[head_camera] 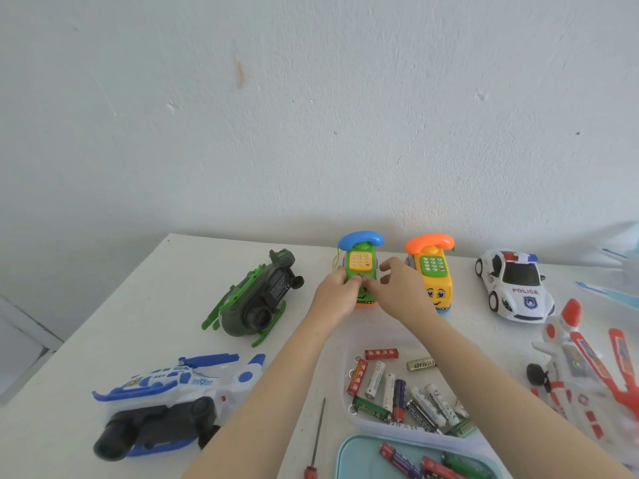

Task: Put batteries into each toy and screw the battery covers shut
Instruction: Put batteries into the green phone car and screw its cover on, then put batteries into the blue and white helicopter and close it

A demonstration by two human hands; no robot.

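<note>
Both hands were on the green phone (pixel 359 271), which stood near the far edge of the counter (pixel 193 271), just left of the yellow phone (pixel 434 274). The left hand (pixel 333 295) gripped its left side, fingers curled round. The right hand (pixel 401 292) had its fingers curled onto the front, thumb lifted by the right side. Batteries (pixel 375 380) lay loose in a clear tray (pixel 373 428) by the near edge, the screwdriver (pixel 318 440) flat just left of it. The police car (pixel 515 285) sat toward the far right corner.
</note>
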